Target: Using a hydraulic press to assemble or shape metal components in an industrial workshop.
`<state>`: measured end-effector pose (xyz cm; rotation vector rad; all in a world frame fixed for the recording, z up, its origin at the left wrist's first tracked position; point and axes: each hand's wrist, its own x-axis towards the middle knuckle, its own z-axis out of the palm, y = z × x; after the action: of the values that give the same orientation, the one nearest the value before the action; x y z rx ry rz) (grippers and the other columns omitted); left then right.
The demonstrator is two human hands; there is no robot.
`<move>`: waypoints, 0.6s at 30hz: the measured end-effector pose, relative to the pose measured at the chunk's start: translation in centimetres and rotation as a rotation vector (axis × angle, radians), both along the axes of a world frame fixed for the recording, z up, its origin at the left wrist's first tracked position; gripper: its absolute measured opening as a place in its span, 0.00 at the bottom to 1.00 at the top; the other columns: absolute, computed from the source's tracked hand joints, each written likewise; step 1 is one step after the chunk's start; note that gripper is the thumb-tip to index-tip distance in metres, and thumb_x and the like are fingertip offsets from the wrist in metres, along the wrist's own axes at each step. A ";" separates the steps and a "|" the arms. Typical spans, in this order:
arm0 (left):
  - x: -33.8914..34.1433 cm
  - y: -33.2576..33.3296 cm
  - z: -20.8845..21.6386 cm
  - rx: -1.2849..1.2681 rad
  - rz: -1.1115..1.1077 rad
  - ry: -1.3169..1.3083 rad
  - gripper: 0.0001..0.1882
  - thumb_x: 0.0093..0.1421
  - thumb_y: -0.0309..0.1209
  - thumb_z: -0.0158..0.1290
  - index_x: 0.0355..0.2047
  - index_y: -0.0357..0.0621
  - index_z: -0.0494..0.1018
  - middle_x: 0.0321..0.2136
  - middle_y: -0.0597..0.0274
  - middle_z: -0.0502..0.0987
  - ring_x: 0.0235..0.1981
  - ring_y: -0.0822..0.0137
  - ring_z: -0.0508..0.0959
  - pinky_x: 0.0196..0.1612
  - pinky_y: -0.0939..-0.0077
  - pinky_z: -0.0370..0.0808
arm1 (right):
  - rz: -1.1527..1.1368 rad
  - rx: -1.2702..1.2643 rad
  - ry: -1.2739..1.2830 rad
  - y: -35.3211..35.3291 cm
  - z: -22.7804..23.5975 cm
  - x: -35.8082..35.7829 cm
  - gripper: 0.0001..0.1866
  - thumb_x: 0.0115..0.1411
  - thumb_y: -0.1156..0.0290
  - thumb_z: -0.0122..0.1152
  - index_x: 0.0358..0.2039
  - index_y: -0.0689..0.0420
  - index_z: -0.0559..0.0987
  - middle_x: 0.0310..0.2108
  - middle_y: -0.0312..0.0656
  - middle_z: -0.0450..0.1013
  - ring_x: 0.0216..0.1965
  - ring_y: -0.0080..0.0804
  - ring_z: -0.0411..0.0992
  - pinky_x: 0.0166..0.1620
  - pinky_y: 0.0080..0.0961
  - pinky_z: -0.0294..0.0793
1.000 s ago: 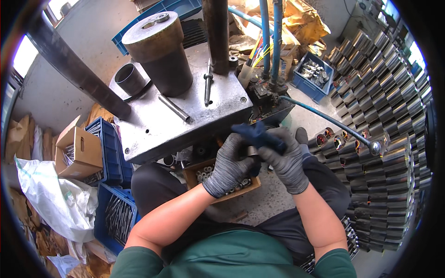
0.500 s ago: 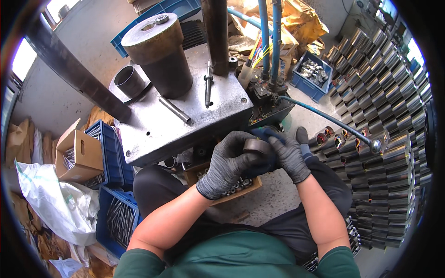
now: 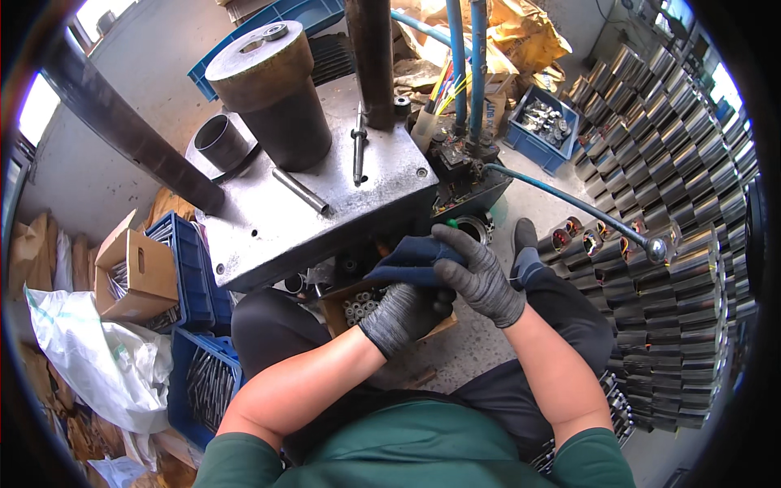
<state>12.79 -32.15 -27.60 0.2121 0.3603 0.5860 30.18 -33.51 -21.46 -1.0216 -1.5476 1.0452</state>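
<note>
A dark blue cloth is bunched between my gloved hands, in front of the thick steel block. My right hand grips the cloth's right end between thumb and fingers. Just below the cloth, my left hand is turned over with its fingers curled. The cloth and fingers hide what it holds. Beneath the hands stands a cardboard box of small metal ring-shaped parts. On the block lie a plain metal rod and a stepped shaft.
A heavy steel cylinder and a short tube stand on the block between dark columns. A blue lever with a ball end reaches right, near stacked metal sleeves. Blue crates with metal rods sit left.
My left hand has turned over and dropped lower; the metal ring seen in it earlier is now hidden. The blue cloth has come up into view, spread leftward above that hand.
</note>
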 end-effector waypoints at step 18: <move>0.2 -0.1 4.7 0.568 0.083 0.430 0.31 0.55 0.51 0.71 0.49 0.43 0.75 0.40 0.63 0.80 0.43 0.70 0.80 0.50 0.72 0.77 | -0.176 -0.185 0.073 0.5 2.1 1.7 0.16 0.69 0.65 0.66 0.51 0.61 0.82 0.40 0.41 0.81 0.45 0.28 0.78 0.50 0.28 0.78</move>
<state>12.97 -32.23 -22.92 0.8809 0.6149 0.7158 31.91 -32.99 -19.33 -1.2097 -1.2942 1.1039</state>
